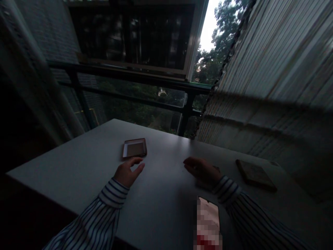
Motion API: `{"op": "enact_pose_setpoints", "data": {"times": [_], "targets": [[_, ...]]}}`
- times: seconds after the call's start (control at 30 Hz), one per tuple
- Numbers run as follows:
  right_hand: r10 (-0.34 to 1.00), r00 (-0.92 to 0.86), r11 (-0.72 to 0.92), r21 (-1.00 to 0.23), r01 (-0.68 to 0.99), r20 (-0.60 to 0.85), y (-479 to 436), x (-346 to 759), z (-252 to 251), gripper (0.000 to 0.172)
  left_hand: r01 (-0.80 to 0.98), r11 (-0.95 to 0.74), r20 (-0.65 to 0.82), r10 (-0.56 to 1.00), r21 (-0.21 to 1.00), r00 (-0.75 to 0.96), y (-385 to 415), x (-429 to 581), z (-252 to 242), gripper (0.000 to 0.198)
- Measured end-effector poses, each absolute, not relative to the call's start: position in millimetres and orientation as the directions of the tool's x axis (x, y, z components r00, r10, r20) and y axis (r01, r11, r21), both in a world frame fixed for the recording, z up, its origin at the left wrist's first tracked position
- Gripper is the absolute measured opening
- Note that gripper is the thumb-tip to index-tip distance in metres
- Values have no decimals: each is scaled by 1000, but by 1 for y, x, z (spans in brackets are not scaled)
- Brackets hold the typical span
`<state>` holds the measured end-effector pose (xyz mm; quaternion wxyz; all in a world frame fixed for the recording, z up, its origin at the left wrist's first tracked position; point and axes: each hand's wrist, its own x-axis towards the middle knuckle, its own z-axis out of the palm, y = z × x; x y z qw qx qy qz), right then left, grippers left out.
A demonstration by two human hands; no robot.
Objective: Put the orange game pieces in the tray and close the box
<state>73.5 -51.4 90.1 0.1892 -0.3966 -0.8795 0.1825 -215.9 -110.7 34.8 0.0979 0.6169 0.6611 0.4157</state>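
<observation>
My left hand (pixel 128 172) hovers just above the pale table (pixel 78 166), fingers apart and loosely curled, holding nothing. It sits just in front of a shallow open box (pixel 134 148) with a brownish inside. My right hand (pixel 201 170) rests low on the table further right, fingers stretched toward the left; a small dark edge shows behind it and I cannot make out whether it touches it. Both sleeves are striped.
A phone (pixel 208 217) with a lit, blurred screen lies near my right forearm. A dark flat box lid or board (pixel 256 174) lies at the right. A dark railing (pixel 130 77) and window stand behind the table, a ribbed wall (pixel 273 76) on the right.
</observation>
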Motion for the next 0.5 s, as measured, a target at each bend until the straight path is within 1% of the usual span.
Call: {"op": "enact_pose_setpoints", "data": {"times": [0.1, 0.17, 0.27, 0.33, 0.5], "targets": [[729, -662, 659, -436, 613, 171, -48, 54, 86, 25, 682, -47, 334, 895, 730, -296, -109, -233, 34, 38], [717, -677, 673, -416, 612, 165, -47, 41, 83, 24, 647, -15, 326, 872, 762, -364, -105, -244, 32, 39], [695, -706, 687, -418, 594, 139, -44, 22, 80, 25, 634, 28, 321, 845, 773, -428, -95, -258, 29, 40], [685, -719, 688, -426, 588, 114, -40, 11, 77, 26, 645, 77, 314, 825, 760, -469, -87, -267, 26, 39], [702, -707, 665, -440, 603, 91, -26, -13, 68, 30, 723, 145, 411, 739, 676, -533, -70, -281, 17, 31]]}}
